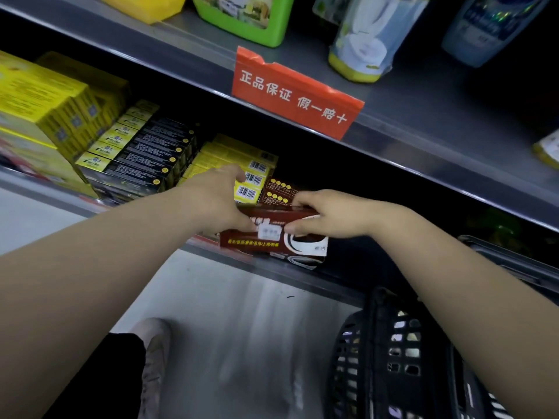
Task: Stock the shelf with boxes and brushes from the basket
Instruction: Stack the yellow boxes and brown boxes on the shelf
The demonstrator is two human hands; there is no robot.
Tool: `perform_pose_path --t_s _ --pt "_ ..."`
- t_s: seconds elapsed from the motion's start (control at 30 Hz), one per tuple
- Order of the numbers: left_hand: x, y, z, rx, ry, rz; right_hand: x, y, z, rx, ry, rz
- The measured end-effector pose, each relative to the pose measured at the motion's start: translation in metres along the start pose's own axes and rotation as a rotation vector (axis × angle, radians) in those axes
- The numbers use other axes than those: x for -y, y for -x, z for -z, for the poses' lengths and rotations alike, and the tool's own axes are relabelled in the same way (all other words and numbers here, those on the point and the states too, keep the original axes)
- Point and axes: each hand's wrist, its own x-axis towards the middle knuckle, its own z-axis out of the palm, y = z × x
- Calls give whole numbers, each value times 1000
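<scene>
A dark brown box (272,237) with white curved markings lies at the front edge of the middle shelf (302,276). My left hand (217,201) grips its left end. My right hand (329,216) holds its right end, thumb on the front face and fingers over the top. A second brown box shows just beneath it. More brown boxes (276,193) with yellow dots stand behind, beside yellow boxes (251,176) with barcodes. The black mesh basket (393,358) sits at the lower right on the floor, its contents hard to make out.
Black and yellow boxes (145,155) fill the shelf's left part, with larger yellow cartons (45,107) further left. A red sign (296,92) hangs on the upper shelf edge, under green and blue bottles. My shoe (154,358) stands on the grey floor.
</scene>
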Motion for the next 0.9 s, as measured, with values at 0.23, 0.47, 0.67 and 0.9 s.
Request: perform_pose_path --t_s 0.23,0.47,0.67,0.9 --pt "5 -4 -1 -6 38 -50 -42 -22 14 -317 -128 -274" --pt "4 -14 -9 9 14 -85 -79 -78 3 -365 -39 -413" --pt "5 -19 -12 31 -11 -91 -94 -104 -26 -271 -90 -389" --pt "-2 -20 -18 59 -46 -98 -108 -107 -34 -167 -84 -452"
